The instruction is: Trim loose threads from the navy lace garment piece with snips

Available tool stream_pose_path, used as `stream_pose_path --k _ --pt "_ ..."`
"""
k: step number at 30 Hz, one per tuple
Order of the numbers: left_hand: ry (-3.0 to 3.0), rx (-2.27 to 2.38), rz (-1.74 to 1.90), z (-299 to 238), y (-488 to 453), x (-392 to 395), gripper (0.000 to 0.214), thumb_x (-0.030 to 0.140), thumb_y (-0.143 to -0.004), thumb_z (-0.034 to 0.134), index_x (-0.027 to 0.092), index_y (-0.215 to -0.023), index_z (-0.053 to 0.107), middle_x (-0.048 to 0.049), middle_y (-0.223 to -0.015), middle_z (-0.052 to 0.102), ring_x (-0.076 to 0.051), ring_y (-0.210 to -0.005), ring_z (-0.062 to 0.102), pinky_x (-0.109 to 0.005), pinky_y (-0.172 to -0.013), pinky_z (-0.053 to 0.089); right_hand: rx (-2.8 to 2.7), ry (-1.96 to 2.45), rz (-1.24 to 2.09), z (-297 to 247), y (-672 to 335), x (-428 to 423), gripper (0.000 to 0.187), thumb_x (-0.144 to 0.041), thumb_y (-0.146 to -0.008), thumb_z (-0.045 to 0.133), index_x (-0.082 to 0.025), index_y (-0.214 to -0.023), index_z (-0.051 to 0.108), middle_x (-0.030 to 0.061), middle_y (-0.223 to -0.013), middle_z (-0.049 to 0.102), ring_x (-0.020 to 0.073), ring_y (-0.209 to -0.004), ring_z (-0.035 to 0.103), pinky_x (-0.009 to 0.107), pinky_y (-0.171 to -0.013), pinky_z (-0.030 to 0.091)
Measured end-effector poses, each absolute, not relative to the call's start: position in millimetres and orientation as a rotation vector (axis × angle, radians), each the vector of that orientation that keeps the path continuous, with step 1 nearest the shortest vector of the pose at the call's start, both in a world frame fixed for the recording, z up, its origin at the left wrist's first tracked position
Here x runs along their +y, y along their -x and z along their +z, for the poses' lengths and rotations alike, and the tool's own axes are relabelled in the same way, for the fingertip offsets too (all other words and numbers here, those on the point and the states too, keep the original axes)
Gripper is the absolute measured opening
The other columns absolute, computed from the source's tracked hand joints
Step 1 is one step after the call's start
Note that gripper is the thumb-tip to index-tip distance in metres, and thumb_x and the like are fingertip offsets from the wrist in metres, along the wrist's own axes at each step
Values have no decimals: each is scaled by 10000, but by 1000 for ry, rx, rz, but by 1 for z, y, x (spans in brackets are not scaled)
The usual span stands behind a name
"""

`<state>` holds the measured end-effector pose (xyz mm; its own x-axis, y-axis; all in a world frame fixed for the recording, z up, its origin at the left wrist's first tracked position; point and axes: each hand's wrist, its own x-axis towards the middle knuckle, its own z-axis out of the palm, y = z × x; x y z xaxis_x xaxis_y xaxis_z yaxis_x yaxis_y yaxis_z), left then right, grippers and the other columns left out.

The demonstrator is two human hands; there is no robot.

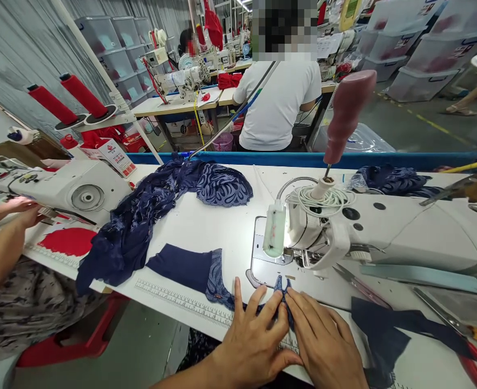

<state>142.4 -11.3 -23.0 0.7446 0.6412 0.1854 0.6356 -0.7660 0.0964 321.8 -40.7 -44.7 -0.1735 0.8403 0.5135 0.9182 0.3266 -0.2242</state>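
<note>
Navy lace-trimmed piece (181,267) lies flat near the front edge of the tabletop (193,227) in the head view, its lace end running in under the fingers of the left hand (258,329). More navy lace (279,283) shows just past the fingertips, at the near side of the sewing machine's (323,232) metal plate (263,265); whether it is one with the panel, the fingers hide.

The left hand is spread wide, index and middle fingertips pressing on the lace. The right hand (323,335) lies beside it, fingers close together along the lace; its thumb is hidden, so I cannot tell whether it pinches anything.

The step in hand looks like lining up the lace edges before the machine. The next move, as I judge it, calls for both hands to hold the layers flat and even while guiding them straight in — fingertips clear of the needle area. Scissors (437,313) and navy scraps (384,329) lie to the right, near the right hand — apart from the lace.
</note>
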Motion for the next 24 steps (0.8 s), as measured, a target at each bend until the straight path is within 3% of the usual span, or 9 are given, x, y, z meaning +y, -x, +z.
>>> stream_pose_path --k 8,24 --pt "-2932 1057 278 -20 -143 -10 670 641 -947 361 176 -1422 444 -61 -1619 186 -365 -1475 119 -664 -1127 -172 -2070 1573 -107 -50 -325 -41 370 -169 -953 391 -188 -1279 563 78 -1335 596 266 -1163 570 493 -1052 304" --pt "-2810 1027 296 -15 -141 -9 631 570 -969 394 172 -1457 369 -79 -1592 270 -370 -1471 141 -758 -1115 70 -1983 1609 -65 -37 -319 -34 334 -138 -939 394 -181 -1166 635 57 -1246 656 240 -1119 593 472 -1074 298"
